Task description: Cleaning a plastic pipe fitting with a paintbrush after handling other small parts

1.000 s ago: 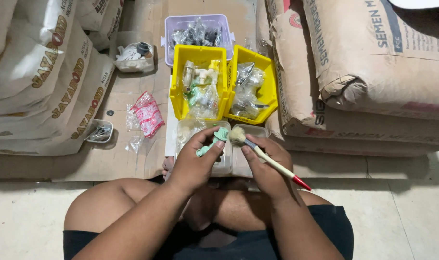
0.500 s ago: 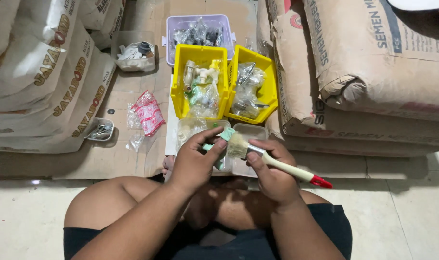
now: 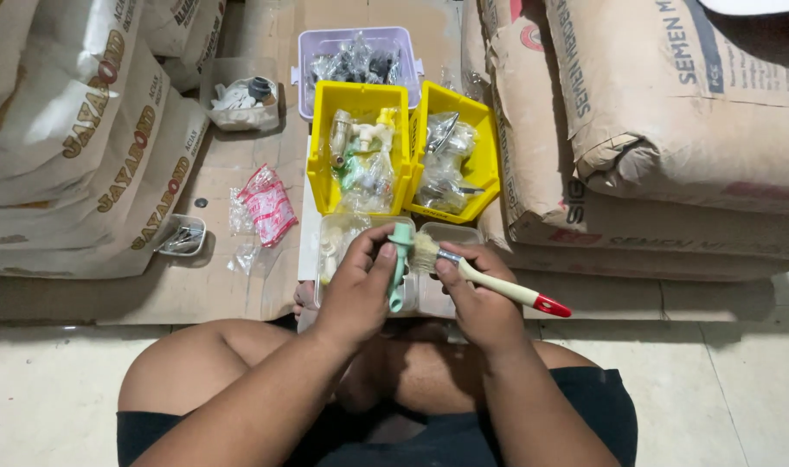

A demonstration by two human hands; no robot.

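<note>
Cardboard sheets (image 3: pixel 239 156) cover the floor between stacked cement sacks (image 3: pixel 671 121). Left hand (image 3: pixel 356 290) pinches a pale green plastic fitting (image 3: pixel 399 264) upright, near the body, over two clear tubs (image 3: pixel 451 238). Right hand (image 3: pixel 477 298) is closed around a cream-handled brush (image 3: pixel 498 284), its bristles touching the fitting. Dusting looks to be the step in hand; turning the fitting would bring up its unbrushed side. Farther off sit two yellow bins (image 3: pixel 321 186) and one lilac tray (image 3: pixel 304 73).
</note>
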